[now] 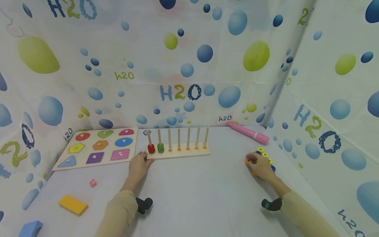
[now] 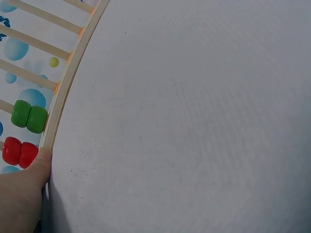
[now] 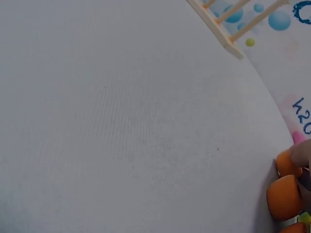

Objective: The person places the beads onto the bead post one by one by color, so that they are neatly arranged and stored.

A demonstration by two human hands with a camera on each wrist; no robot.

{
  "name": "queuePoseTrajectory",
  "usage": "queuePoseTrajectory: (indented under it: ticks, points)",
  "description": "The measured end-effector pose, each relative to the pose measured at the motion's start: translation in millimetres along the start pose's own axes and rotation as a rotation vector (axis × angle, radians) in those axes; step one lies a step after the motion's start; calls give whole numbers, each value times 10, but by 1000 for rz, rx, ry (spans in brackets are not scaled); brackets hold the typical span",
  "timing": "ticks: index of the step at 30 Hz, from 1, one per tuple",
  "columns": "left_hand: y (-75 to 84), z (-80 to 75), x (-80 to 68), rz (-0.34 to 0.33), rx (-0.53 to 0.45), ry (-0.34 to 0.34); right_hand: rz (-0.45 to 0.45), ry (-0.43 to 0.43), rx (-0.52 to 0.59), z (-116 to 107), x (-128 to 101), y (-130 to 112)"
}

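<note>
My left hand grips the left end of a wooden peg board, its thumb along the front edge. Two red beads sit on the leftmost peg and two green beads on the one beside it; the other pegs carry no beads. At the right side of the table, my right hand pinches an orange bead. Close by lies another orange bead. Yellow beads and blue beads lie around that hand, which partly hides the group.
A shape puzzle board lies at the back left. Nearer on the left are a small pink die-like piece, a yellow block and a blue block. Behind the beads lies a pink marker. Patterned curtains border the table.
</note>
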State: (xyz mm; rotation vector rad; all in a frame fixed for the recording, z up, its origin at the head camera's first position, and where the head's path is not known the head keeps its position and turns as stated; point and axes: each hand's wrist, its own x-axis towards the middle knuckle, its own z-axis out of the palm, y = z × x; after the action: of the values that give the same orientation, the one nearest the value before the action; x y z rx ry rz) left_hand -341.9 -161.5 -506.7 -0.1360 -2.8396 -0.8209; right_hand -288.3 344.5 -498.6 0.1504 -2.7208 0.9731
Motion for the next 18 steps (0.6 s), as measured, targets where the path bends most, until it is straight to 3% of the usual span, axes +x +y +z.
queuePoseTrajectory:
  ticks: [4, 8, 13, 18]
  points:
    - [2, 5, 2, 0, -2, -6, -30, 31, 21, -22, 63, -41]
    - [-3, 1, 1, 6, -5, 0, -92, 71, 137, -50, 258, -213]
    - [10, -15, -6, 4, -1, 1, -121, 97, 264, -26, 623, -665]
    - [2, -2, 11, 11, 8, 1, -256, 144, 306, 105, 960, -1245]
